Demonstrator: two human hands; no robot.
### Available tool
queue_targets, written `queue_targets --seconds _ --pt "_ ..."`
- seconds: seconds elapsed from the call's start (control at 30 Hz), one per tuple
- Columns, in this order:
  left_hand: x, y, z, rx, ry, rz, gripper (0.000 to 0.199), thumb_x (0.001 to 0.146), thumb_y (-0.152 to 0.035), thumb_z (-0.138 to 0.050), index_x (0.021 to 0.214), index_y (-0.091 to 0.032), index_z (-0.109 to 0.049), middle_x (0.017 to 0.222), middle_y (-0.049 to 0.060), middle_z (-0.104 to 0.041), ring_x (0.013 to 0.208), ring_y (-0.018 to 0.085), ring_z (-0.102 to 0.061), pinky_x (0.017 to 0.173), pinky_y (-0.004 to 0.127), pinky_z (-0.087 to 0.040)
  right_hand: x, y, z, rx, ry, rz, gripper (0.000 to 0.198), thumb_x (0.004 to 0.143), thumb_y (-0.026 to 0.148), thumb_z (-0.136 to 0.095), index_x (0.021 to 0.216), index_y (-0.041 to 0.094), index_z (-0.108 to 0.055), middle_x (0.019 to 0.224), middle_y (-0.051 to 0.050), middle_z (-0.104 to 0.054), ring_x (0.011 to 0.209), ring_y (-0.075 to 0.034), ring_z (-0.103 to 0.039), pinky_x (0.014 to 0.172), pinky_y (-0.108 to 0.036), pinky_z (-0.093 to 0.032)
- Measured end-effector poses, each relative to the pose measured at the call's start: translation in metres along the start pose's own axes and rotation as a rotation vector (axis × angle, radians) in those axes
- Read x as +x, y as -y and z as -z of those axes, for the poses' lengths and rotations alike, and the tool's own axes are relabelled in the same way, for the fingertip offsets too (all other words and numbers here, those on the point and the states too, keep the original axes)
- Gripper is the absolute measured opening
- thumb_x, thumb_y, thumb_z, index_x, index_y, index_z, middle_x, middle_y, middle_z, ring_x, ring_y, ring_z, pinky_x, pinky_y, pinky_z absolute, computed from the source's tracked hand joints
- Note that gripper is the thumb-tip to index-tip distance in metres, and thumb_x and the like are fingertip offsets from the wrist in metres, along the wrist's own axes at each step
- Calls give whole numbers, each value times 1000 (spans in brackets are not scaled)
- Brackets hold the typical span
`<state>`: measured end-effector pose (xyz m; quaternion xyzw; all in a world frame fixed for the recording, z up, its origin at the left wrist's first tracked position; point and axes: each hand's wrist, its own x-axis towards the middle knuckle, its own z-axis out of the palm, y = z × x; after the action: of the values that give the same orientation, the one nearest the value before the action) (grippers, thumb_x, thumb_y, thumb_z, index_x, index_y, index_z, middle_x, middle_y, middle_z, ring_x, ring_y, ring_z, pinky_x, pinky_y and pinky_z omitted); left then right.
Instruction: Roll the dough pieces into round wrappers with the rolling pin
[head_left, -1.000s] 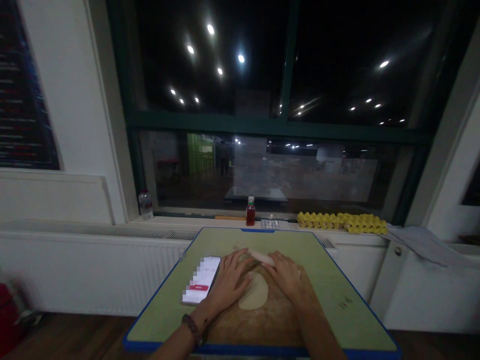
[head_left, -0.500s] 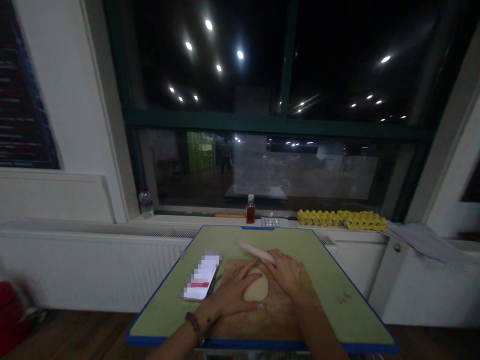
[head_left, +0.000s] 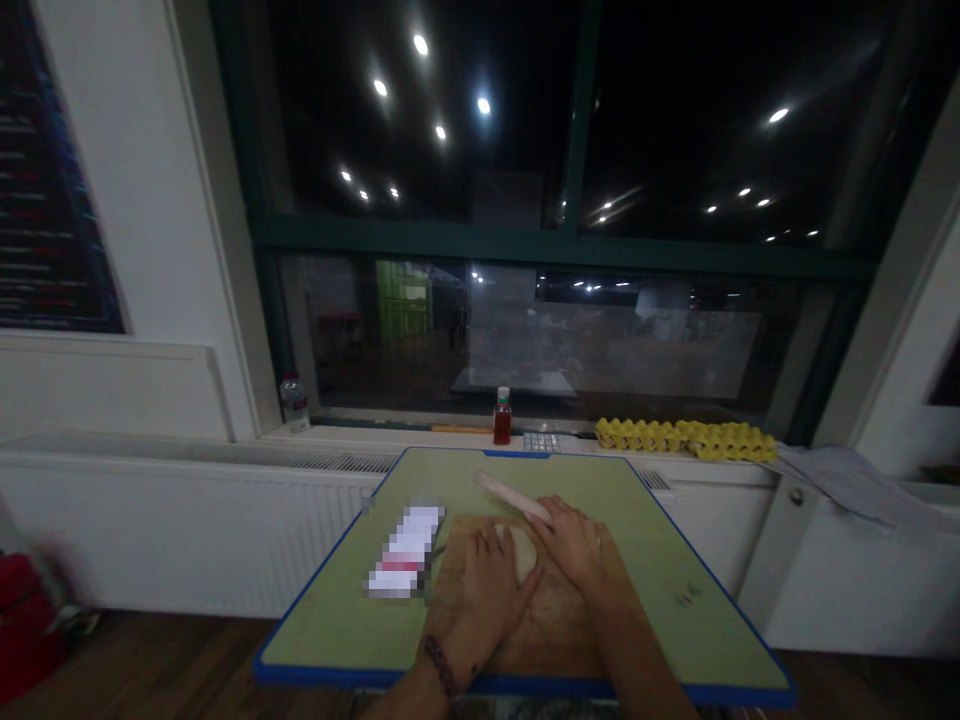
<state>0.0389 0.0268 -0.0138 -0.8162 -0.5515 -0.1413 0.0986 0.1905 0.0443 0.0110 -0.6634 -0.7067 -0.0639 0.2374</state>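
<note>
A round, pale piece of dough [head_left: 525, 558] lies on a wooden board [head_left: 559, 640]. My left hand [head_left: 491, 585] rests flat over the dough's left side, fingers spread and pointing away from me, and hides part of it. A dark beaded bracelet [head_left: 440, 663] circles that wrist. Just right of the dough, my right hand [head_left: 571, 545] is closed around the near end of a pale wooden rolling pin [head_left: 510, 493]. The pin slants up to the left beyond the board, its gripped end covered by my fingers.
The board lies on a green table [head_left: 682, 590] with a blue edge. A phone [head_left: 409, 550] with a blurred screen lies to the left. On the windowsill stand a bottle of red liquid [head_left: 502, 422], a clear bottle [head_left: 295, 405] and yellow egg trays [head_left: 686, 438].
My left hand has turned from reaching across the dough sideways to lying over its left side, fingers pointing forward. My right hand and the rolling pin have barely moved.
</note>
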Motion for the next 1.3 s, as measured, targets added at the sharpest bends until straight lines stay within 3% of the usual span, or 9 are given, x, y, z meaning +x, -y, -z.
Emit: queue_targets --seconds 0.27,0.43,0.57,0.67,0.83,1.0,1.13,1.2,1.3 --pt "-2 5 -16 -210 15 8 85 84 -74 -34 134 -7 -52 131 28 -54 125 49 -44 103 67 -26 1 1 -1 5 3 4 29 97 41 -42 106 24 -64 105 -4 -69 94 -18 -65 83 -26 -44" --pt "-11 22 -6 -204 23 -80 74 90 -66 -33 140 -13 -46 145 19 -45 134 41 -37 110 63 -22 0 0 -2 7 10 -15 33 97 43 -40 112 24 -63 108 -5 -69 97 -18 -65 84 -26 -44" --pt "-13 30 -5 -269 126 -157 82 90 -68 -29 146 -8 -36 152 18 -32 142 34 -25 115 53 -23 1 1 -2 10 44 -22 33 97 42 -41 114 23 -62 111 -5 -69 99 -19 -65 86 -27 -44" --pt "-12 33 -12 -293 134 -176 84 90 -68 -29 147 -7 -32 154 18 -28 143 32 -21 116 50 -22 0 4 4 7 63 -16 32 96 41 -43 113 23 -63 111 -6 -69 100 -19 -64 87 -27 -44" --pt "-9 22 -20 -276 106 -100 78 90 -63 -33 146 -8 -35 153 18 -31 143 33 -23 116 51 -23 -4 8 14 8 61 -20 31 96 42 -43 112 24 -63 109 -5 -70 97 -19 -66 84 -26 -45" --pt "-6 1 -29 -272 18 37 72 90 -54 -37 144 -6 -38 149 22 -37 139 40 -28 112 59 -25 -3 5 8 -8 72 -10 30 95 42 -45 112 24 -63 108 -5 -70 97 -19 -66 84 -27 -45" --pt "-10 -4 -35 -282 -41 -18 65 91 -52 -36 143 -12 -40 147 18 -42 138 40 -30 110 60 -27 -2 2 3 -6 63 25 31 96 42 -43 112 26 -63 109 -4 -70 96 -18 -66 84 -26 -45" --pt "-15 0 -27 -289 -2 -86 63 90 -55 -38 141 -16 -43 146 15 -44 137 39 -32 109 58 -28 -1 2 1 -6 83 38 30 95 40 -45 113 25 -63 111 -4 -69 99 -18 -64 87 -26 -45" --pt "-18 10 3 -308 85 -166 49 90 -55 -41 127 -26 -57 136 8 -55 127 34 -45 106 54 -32 0 2 -2 -3 94 53 28 93 38 -49 111 24 -64 111 -5 -68 102 -19 -63 90 -27 -44"
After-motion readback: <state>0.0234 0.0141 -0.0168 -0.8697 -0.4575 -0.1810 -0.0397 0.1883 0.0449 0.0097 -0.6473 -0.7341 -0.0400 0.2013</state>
